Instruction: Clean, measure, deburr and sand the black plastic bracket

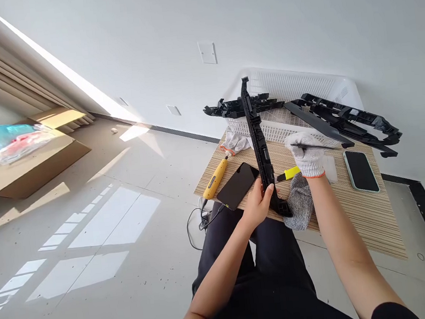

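Note:
My bare left hand (259, 204) grips the lower part of a long black plastic part (257, 135), which stands upright on the small wooden table (368, 214). My right hand (307, 154) wears a white knit glove and is closed around a thin dark tool that points right. A yellow-handled tool (289, 173) lies just below the gloved hand. A grey glove (299, 202) lies on the table beside the part's foot.
A white basket (296, 88) at the table's back holds several black plastic parts (347, 116). Two phones (237, 185) (361, 170) and a yellow electric screwdriver (216, 177) lie on the table. A cable (198, 226) trails on the floor. Cardboard boxes (29, 167) sit far left.

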### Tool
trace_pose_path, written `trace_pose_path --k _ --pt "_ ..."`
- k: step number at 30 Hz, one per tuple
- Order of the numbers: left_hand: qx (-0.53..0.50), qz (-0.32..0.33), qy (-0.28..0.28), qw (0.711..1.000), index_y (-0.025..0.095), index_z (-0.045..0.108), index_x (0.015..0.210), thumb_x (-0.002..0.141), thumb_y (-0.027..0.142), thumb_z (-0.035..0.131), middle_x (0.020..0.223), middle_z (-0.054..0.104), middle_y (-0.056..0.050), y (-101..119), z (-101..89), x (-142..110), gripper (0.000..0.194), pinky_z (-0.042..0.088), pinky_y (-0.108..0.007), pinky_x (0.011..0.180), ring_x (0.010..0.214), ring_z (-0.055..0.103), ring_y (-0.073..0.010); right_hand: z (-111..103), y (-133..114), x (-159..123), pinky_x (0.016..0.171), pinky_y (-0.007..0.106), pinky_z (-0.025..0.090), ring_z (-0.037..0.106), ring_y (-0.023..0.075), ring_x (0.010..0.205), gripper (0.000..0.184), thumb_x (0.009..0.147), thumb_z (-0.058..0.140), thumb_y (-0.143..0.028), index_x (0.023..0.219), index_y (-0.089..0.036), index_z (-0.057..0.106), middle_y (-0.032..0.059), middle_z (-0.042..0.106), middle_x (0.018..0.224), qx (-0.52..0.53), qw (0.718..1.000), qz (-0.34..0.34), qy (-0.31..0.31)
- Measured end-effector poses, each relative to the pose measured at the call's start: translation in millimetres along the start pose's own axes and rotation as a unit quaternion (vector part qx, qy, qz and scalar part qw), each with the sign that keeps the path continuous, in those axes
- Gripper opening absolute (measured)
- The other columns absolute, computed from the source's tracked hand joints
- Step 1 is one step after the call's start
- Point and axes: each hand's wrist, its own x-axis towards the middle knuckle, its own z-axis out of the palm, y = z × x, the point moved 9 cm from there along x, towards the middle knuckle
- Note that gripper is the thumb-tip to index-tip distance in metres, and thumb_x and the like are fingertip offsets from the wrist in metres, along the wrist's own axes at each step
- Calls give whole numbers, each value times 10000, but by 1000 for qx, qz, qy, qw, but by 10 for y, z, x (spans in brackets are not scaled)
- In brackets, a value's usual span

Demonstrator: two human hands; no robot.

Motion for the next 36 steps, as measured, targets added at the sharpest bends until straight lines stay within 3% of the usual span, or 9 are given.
trace_pose_path --k 4,6,9,13,21,27,31,36 --pt "27 22 21 999 240 505 1030 1075 556 442 952 777 -65 45 -54 -16 326 569 -366 873 919 750 -223 149 -181 -12 428 293 507 584 150 456 654 1031 252 -746 946 -231 647 15 629 678 144 986 80 -3" --pt "49 30 43 997 241 501 1019 1082 556 423 914 755 -47 65 -102 -26 331 552 -356 871 885 732 -210 329 -184 -61 340 261 415 486 118 370 630 997 338 -784 977 -234 645 -30 563 615 269 949 165 -30" --pt "57 31 47 997 245 491 1011 1081 565 415 863 706 -17 57 -131 -40 337 540 -333 837 815 694 -187 577 -128 -192 282 229 312 391 87 321 569 889 573 -795 861 -228 615 -70 467 531 410 860 300 -59" --pt "40 19 20 999 247 500 1019 1073 575 431 838 671 2 1 -124 -57 340 541 -314 804 789 676 -177 651 -18 -299 285 194 299 362 61 330 535 823 691 -742 781 -225 562 -77 460 509 434 818 374 -54" --pt "53 19 14 998 239 509 1046 1076 558 440 868 711 -25 3 -119 -86 328 554 -331 804 821 705 -193 623 81 -356 302 189 309 419 72 338 397 849 709 -573 842 -263 461 -91 537 566 419 831 365 18" --pt "74 18 22 997 237 520 1057 1079 529 441 821 704 -16 48 -116 -94 303 552 -340 817 814 713 -200 692 36 -421 294 208 286 384 73 317 342 904 570 -537 817 -270 374 -84 532 578 464 804 367 65" --pt "81 4 35 996 238 522 1084 1075 520 446 820 716 -18 28 -132 -87 292 547 -337 803 822 727 -210 614 -29 -412 318 185 301 388 61 335 413 884 678 -572 876 -274 392 -112 530 584 449 820 334 120" --pt "76 -3 42 996 244 510 1051 1075 522 442 835 726 -21 -13 -137 -82 287 547 -330 787 819 728 -209 622 -117 -397 333 182 337 449 59 346 429 872 738 -558 873 -261 429 -92 608 601 441 836 310 106"
